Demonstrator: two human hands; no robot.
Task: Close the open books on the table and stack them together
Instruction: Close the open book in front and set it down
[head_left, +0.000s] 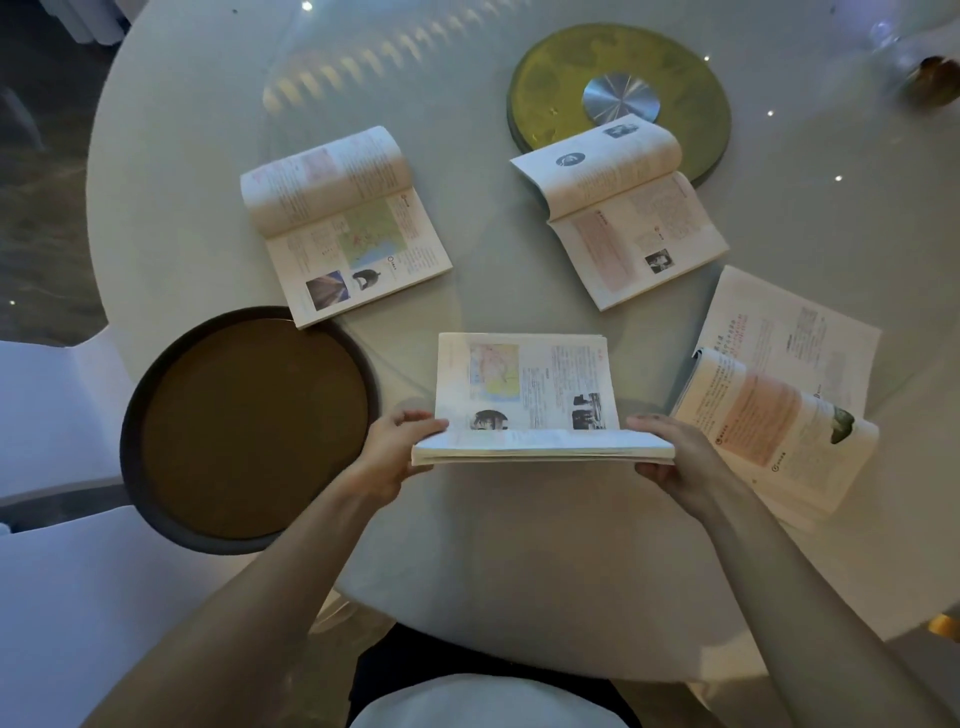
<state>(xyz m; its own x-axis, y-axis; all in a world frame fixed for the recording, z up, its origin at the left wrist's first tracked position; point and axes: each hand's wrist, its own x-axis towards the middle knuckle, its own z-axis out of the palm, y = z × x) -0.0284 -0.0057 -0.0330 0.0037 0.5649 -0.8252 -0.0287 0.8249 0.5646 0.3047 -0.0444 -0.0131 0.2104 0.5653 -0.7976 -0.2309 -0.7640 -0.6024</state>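
Holding the near book (527, 395) at both ends, we have our left hand (397, 449) in a grip on its left edge and our right hand (670, 452) in a grip on its right edge, the near half lifted off the table (509, 571). Left of the left grip sits a round brown tray (254, 428). Beyond the grips lie two open books (345, 223) (621, 208); right of the right grip, a fourth open book (779, 395).

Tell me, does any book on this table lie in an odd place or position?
Yes. The far-right open book has its far corner resting on the yellow-green disc, so it lies unevenly. The far-left open book overlaps the brown round tray rim at its near corner.
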